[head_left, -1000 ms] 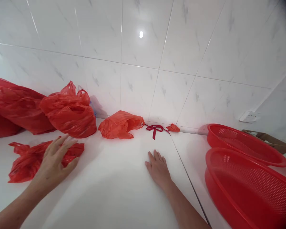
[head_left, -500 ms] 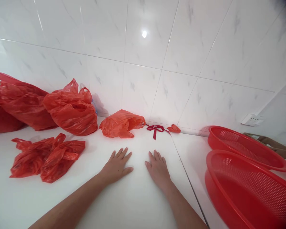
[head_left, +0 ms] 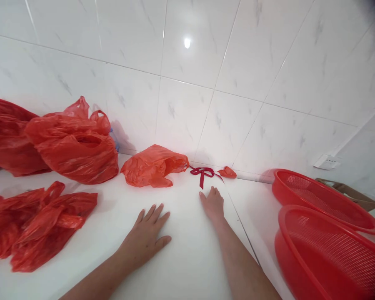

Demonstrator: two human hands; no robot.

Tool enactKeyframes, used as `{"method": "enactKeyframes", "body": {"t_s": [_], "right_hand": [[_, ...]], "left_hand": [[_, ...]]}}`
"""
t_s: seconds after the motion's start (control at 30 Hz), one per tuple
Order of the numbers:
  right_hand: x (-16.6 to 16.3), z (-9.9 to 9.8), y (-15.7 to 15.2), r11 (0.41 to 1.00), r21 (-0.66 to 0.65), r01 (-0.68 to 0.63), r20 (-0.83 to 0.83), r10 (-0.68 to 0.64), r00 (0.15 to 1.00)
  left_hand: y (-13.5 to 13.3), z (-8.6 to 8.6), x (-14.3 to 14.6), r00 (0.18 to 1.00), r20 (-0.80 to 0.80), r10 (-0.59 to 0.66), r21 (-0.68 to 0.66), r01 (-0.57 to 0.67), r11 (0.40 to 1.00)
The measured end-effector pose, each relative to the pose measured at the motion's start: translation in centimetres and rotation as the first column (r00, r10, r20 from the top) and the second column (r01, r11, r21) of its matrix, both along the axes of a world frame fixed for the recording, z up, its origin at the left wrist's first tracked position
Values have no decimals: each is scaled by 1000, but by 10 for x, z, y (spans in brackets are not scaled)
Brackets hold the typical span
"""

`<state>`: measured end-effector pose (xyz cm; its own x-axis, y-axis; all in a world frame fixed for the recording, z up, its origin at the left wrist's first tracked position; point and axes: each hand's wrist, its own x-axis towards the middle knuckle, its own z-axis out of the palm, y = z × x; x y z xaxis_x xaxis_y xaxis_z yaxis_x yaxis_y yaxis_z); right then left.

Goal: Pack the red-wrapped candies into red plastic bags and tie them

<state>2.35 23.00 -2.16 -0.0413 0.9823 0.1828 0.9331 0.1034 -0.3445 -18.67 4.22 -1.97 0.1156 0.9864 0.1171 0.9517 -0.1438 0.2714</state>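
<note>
My left hand (head_left: pixel 149 233) lies flat on the white table (head_left: pixel 181 254), fingers spread, holding nothing. My right hand (head_left: pixel 213 203) reaches farther forward, just short of a dark red ribbon (head_left: pixel 203 171) that lies looped near the wall. Its thumb stands apart from the fingers, which bend a little, and nothing is in it. Behind the left hand sits a crumpled red plastic bag (head_left: pixel 150 166). A small red scrap of plastic (head_left: pixel 227 172) rests to the right of the ribbon.
Full red plastic bags (head_left: pixel 78 146) stand along the wall at the left, with tied red bags (head_left: pixel 50 225) in front. Two red plastic baskets (head_left: pixel 300 250) occupy the right side, near a cardboard box (head_left: pixel 359 199). A white tiled wall (head_left: pixel 184 108) closes off the back.
My right hand has moved forward toward the ribbon, its fingers now more bent. My left hand stays flat on the table. The view has shifted slightly, bringing the bags at the left closer.
</note>
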Motion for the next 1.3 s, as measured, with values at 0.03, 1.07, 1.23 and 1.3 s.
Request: {"method": "enactKeyframes", "body": {"t_s": [0.03, 1.07, 1.23, 1.3], "right_hand": [[1, 1, 8, 1000, 2, 16, -15, -16, 1000], [-15, 12, 104, 962, 270, 47, -97, -21, 995], [-10, 20, 105, 928, 332, 167, -266, -77, 961], [-5, 23, 107, 920, 326, 219, -322, -109, 940]], "left_hand": [[0, -1, -1, 1000, 3, -3, 7, 3, 1000], [19, -41, 3, 949, -51, -311, 83, 314, 946], [21, -49, 1, 949, -41, -311, 104, 314, 944], [21, -49, 1, 948, -45, -316, 127, 319, 939]]}}
